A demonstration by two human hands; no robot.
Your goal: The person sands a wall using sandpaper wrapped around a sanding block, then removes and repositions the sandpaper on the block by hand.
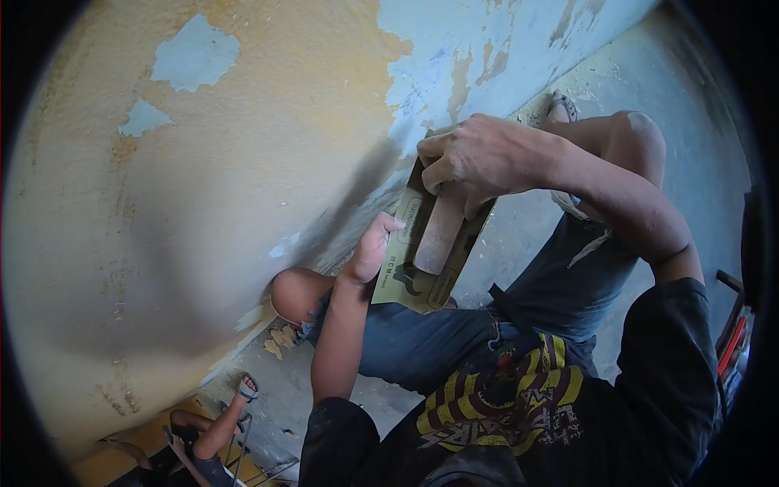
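Observation:
My left hand [372, 250] grips the left edge of a sheet of sandpaper [399, 280], thumb on top and the other fingers hidden underneath. The sheet's yellowish printed backing faces me, with lettering and a dark animal figure. Lying lengthwise over the sheet is a flat, pale wooden block [442, 235]. From above, my right hand [487, 156] closes its fingers around the upper end of this block. Both things are held in the air over my lap, close to the wall.
At left, a wall [162, 243] has peeling yellow paint with bluish patches. Paint flakes [280, 339] lie on the concrete floor [519, 235] along its foot. Another person [207, 446] sits at lower left by metal bars. A red object [732, 345] is at the right edge.

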